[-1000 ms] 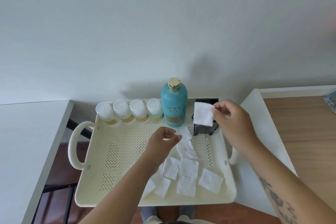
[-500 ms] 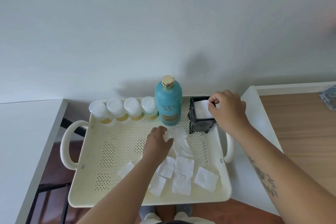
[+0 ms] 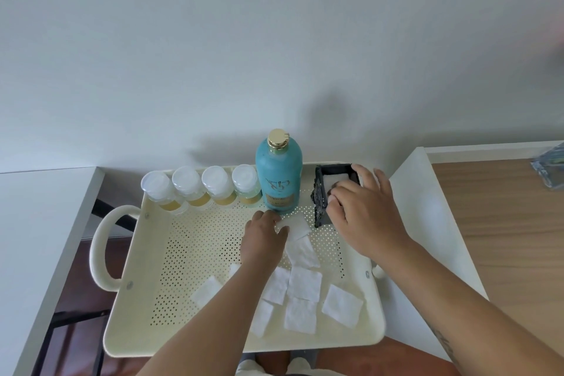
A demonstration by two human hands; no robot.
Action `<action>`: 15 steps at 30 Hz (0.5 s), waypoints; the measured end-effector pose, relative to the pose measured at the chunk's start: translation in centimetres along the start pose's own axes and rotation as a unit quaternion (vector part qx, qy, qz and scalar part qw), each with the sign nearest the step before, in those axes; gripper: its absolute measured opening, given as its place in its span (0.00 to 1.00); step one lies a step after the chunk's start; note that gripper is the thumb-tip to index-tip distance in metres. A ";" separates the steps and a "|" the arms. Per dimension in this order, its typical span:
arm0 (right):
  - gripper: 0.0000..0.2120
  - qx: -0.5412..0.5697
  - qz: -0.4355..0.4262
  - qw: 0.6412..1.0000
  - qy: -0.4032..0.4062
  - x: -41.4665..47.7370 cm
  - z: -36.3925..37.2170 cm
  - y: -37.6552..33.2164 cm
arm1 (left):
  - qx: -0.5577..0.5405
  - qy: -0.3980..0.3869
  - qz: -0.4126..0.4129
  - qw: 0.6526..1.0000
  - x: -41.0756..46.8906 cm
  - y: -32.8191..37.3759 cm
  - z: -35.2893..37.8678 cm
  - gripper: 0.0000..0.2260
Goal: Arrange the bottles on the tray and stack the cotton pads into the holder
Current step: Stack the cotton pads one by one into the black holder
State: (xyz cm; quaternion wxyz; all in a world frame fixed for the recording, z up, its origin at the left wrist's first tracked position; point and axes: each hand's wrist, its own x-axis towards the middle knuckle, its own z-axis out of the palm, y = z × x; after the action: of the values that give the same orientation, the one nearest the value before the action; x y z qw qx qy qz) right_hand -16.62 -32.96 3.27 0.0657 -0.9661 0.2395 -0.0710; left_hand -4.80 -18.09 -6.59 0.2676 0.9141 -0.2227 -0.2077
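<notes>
A cream perforated tray [image 3: 128, 314] carries a back row of several small white-capped bottles [image 3: 186, 189] and a tall teal bottle [image 3: 279, 174] with a gold cap. To their right stands a black holder [image 3: 320, 201] with a white cotton pad [image 3: 335, 178] inside. My right hand [image 3: 366, 214] sits over the holder, its fingertips pressing on that pad and the thumb at the far rim. My left hand [image 3: 262, 241] pinches the edge of a cotton pad [image 3: 297, 227] lying on the tray in front of the teal bottle. Several loose pads [image 3: 305, 282] lie near the tray's front.
A white table [image 3: 36, 223] borders the tray on the left, beyond its loop handle [image 3: 100, 247]. On the right are a white panel [image 3: 421, 207] and a wooden desk [image 3: 503, 238] with a clear plastic object [image 3: 549, 168] at its far edge. A wall stands close behind.
My right hand carried a pad to the holder, dropped it in and now presses on it. My left hand went down to the tray and took the edge of another pad.
</notes>
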 end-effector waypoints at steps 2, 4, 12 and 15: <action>0.24 -0.012 0.006 1.000 -0.010 0.1 0.1 0.0 | -0.004 -0.002 -0.001 1.000 0.2 0.0 0.1 0.12; 0.26 -0.017 0.012 1.000 -0.016 0.1 0.3 0.0 | -0.012 -0.003 -0.004 1.000 0.2 -0.1 0.1 0.10; 0.27 -0.020 0.044 0.998 -0.045 0.4 0.7 -0.1 | -0.099 0.009 -0.020 0.995 -0.8 -1.1 -1.5 0.04; 0.27 -0.012 0.047 0.997 -0.059 0.5 0.6 -0.1 | -0.169 0.008 -0.030 0.985 -1.7 -0.8 -2.7 0.05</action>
State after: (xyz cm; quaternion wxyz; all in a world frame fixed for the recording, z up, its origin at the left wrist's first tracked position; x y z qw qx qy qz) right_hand -16.01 -33.02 2.71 0.0712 -0.9571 0.2807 -0.0074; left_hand -4.61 -15.51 -4.55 0.4139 0.8635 -0.1551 -0.2431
